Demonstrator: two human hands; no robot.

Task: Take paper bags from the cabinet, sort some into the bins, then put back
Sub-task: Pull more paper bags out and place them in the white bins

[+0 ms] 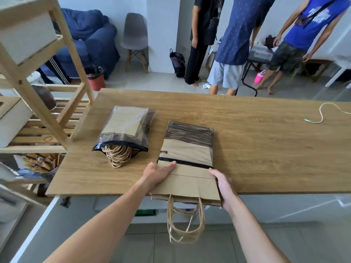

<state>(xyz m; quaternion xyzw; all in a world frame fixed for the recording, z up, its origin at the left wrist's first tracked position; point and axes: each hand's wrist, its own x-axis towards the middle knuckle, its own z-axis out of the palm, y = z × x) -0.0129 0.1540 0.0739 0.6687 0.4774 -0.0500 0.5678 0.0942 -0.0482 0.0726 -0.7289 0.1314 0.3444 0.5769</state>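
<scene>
1. Landmark: wooden tabletop (247, 149), seen from above by the head camera.
2. Stack of flat brown paper bags (188, 168) lies on the tabletop at its near edge, left of the middle. The stack's handle end overhangs that edge, and its twisted paper handles (185, 223) hang below the tabletop.
3. A black band crosses the stack partway up; its far end shows dark stripes.
4. Left hand (159, 172) is pressed against the stack's left side, thumb flat on the top bag, the other fingers hidden beneath or behind the edge. Clamped on the stack.
5. Right hand (223, 185) grips the stack's right side at the tabletop's near edge, thumb on top, fingers curled under. Also clamped on the stack.
6. Second bundle of paper bags in a clear plastic sleeve (126, 128) lies on the tabletop left of and beyond the held stack, not touching it. Its coiled handles (117, 155) spill out of the sleeve's near opening.
7. White cable (322, 112) lies at the tabletop's far right.
8. Wooden shelf unit (47, 103) stands off the tabletop's left end, holding white boxes.
9. 3 people stand beyond the tabletop's far edge; a grey chair (134, 38) and a blue sofa (89, 40) sit farther back.
</scene>
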